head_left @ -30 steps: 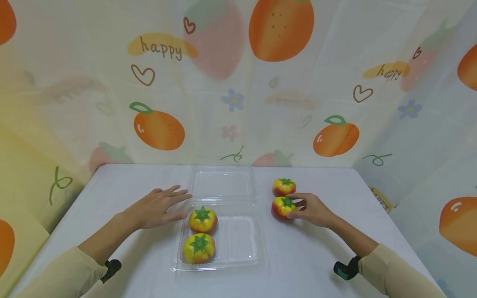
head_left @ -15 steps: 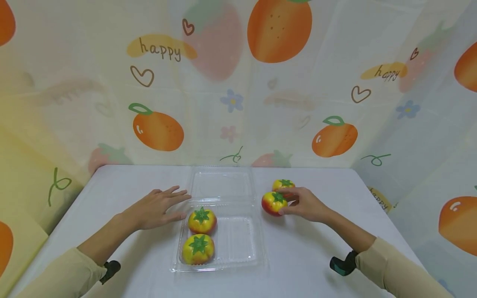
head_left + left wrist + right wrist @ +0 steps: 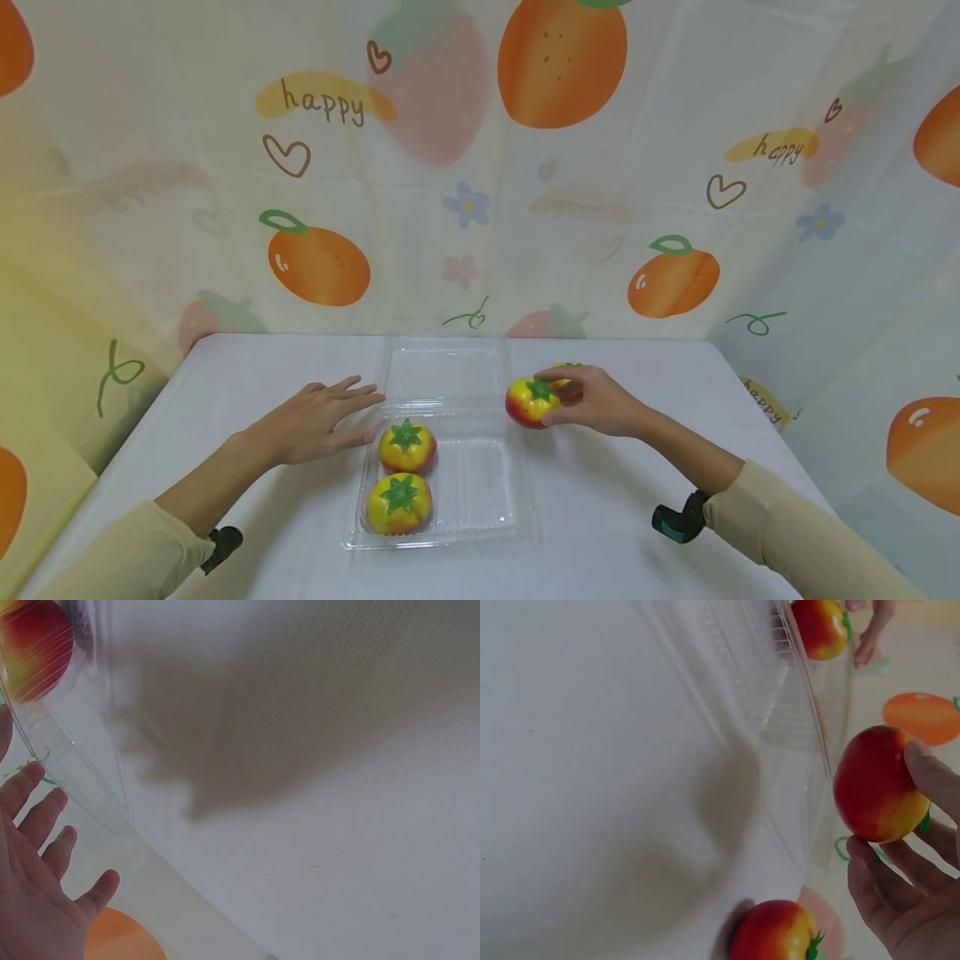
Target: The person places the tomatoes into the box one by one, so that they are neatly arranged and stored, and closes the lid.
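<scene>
My right hand (image 3: pixel 600 402) pinches a red-and-yellow toy persimmon (image 3: pixel 528 404) with a green leafy top between thumb and fingers. It is held above the table by the right edge of a clear plastic clamshell box (image 3: pixel 480 483). In the right wrist view this persimmon (image 3: pixel 877 784) hangs clear of the table. Two similar persimmons, a rear one (image 3: pixel 406 447) and a front one (image 3: pixel 399 504), sit in the left side of the box. My left hand (image 3: pixel 318 421) hovers at the box's left edge, fingers spread, holding nothing; whether it touches the rim I cannot tell.
Another persimmon (image 3: pixel 772 934) rests on the table, mostly hidden behind my right hand in the head view. The box's lid (image 3: pixel 447 371) lies folded back toward the rear table edge. A fruit-printed curtain (image 3: pixel 480 233) rises behind the white table (image 3: pixel 622 517).
My right hand has lifted the nearer persimmon off the table and carried it left toward the box. The left hand has stayed put.
</scene>
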`<state>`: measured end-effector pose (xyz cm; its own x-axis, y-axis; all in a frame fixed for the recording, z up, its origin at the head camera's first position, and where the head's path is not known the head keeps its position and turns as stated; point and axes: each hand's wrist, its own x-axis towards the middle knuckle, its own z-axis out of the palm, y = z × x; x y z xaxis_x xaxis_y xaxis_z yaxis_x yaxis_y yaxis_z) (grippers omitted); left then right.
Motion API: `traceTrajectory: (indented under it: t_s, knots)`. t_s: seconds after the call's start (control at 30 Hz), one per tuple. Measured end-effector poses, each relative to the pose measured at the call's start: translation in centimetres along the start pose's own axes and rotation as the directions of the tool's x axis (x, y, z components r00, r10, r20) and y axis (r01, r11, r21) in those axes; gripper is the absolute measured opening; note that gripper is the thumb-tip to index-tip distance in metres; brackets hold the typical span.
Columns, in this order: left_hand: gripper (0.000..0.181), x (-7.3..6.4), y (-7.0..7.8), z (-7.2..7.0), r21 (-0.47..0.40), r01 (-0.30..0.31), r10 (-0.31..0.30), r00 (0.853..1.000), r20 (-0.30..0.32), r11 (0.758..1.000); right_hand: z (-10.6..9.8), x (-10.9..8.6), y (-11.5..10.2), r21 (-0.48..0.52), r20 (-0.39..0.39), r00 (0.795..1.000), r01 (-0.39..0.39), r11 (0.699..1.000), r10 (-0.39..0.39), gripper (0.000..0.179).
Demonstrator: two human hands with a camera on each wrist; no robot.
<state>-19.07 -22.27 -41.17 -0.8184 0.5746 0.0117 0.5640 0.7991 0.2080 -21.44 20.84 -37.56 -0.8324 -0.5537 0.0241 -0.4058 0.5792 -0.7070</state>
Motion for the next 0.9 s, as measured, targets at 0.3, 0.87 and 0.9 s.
traceTrajectory:
  t_s: [0.3,0.87,0.9]
  knots:
    - [0.061,0.1,0.0,0.0,0.006,-0.006,0.006,1.000,0.000,1.000,0.8,0.9,-1.2,-0.023,0.054,0.998,0.035,0.999,-0.034,0.060]
    - [0.061,0.0,0.0,0.0,0.007,0.004,-0.004,1.000,0.006,1.000,3.2,1.8,-2.2,-0.072,0.176,0.976,0.139,0.988,-0.124,0.056]
    - [0.061,0.0,0.1,0.0,0.005,0.004,-0.004,1.000,0.006,1.000,3.3,1.9,-2.1,-0.073,0.182,0.975,0.143,0.987,-0.128,0.055]
